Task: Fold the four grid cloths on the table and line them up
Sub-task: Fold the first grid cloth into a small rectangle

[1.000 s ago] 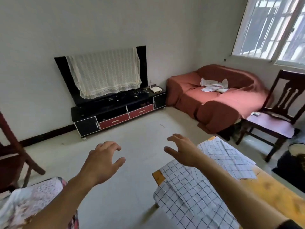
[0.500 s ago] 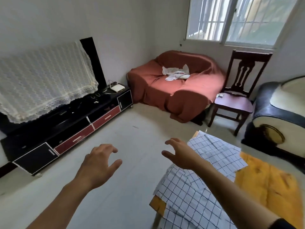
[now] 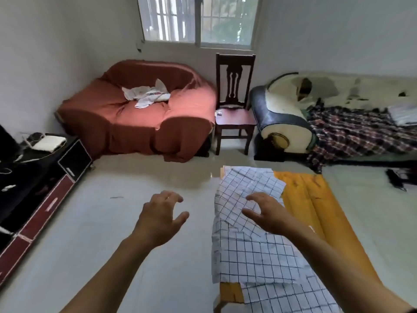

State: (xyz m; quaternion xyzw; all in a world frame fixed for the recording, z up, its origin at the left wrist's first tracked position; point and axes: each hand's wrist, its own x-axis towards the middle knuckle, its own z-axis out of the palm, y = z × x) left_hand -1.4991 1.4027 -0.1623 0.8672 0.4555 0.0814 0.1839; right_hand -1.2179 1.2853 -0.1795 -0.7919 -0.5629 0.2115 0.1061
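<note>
White cloths with a dark grid lie spread and overlapping along the left side of a low yellow-orange table. The far grid cloth is rumpled; a larger grid cloth lies nearer, hanging over the left edge, and another grid cloth shows at the bottom. My right hand hovers over the cloths, fingers spread, holding nothing. My left hand floats over the floor left of the table, fingers apart, empty.
A red-covered armchair with white crumpled fabric stands at the back left. A dark wooden chair is behind the table, a sofa with a plaid blanket to the right, a black TV cabinet on the left.
The view has swung to the right, bringing the table, chair and sofa toward the middle. My right hand now hangs over the cloths; both hands stay open and empty.
</note>
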